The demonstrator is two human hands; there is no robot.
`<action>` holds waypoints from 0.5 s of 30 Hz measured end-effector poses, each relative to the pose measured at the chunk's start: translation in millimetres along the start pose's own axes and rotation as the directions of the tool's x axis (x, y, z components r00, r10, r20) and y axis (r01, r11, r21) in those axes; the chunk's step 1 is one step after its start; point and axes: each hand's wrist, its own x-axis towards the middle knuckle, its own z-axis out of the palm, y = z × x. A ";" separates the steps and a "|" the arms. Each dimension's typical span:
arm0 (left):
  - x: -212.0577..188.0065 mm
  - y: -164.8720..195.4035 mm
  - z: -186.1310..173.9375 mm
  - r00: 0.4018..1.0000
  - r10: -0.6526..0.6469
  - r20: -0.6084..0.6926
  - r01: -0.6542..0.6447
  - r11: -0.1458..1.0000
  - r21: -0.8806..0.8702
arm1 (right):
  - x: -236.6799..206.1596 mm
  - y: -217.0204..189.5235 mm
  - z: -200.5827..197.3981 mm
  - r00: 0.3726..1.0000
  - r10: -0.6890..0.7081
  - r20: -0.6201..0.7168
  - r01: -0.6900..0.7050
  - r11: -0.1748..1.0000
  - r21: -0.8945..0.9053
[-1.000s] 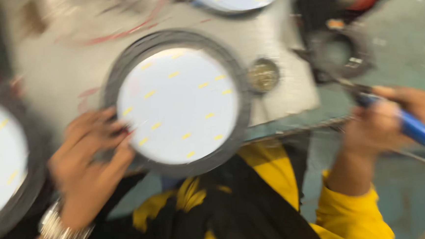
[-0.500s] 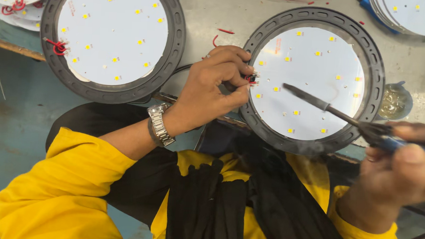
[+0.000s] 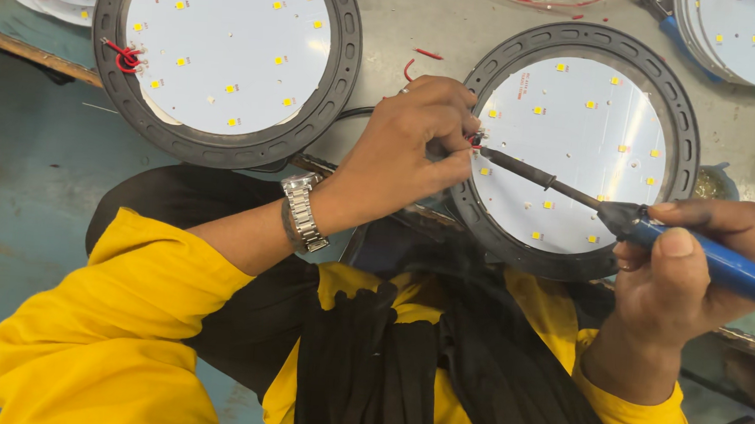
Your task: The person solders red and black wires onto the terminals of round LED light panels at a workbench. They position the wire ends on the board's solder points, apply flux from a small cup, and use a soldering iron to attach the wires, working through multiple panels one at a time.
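Round LED panel (image 3: 586, 155), a white disc dotted with small yellow chips inside a black ring frame, lies at the right centre of the frame on the grey worktable (image 3: 407, 22). A second framed panel (image 3: 225, 54) of the same kind fills the upper left, with red wires at its left rim. A stack of bare white discs (image 3: 746, 38) shows at the upper right corner. The left hand (image 3: 408, 148), a metal wristwatch (image 3: 301, 212) on its wrist, rests on the left rim of the right-hand panel, fingertips pinched on a short red wire end (image 3: 473, 141). The right hand (image 3: 697, 266), at the lower right, is clenched around the blue handle of a soldering iron (image 3: 647, 228), whose dark tip touches the panel just beside the pinched wire.
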 end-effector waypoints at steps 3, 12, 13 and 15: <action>0.6 2.2 -2.7 0.999 -0.037 0.031 0.038 0.999 -0.009 | -0.3 2.7 -0.5 1.000 -0.014 -0.005 0.014 1.000 0.004; 4.4 -1.6 -4.9 0.994 -0.094 0.048 0.098 0.990 -0.097 | -1.3 13.4 -10.8 0.998 -0.057 -0.025 0.057 0.998 0.015; 4.6 -1.9 -5.0 0.992 -0.113 0.057 0.118 0.987 -0.105 | -1.5 13.5 -11.5 0.998 -0.056 -0.028 0.056 0.998 0.013; 4.8 -2.0 -5.2 0.989 -0.134 0.061 0.139 0.987 -0.084 | -2.1 13.1 -11.6 0.998 -0.062 -0.025 0.062 0.998 0.007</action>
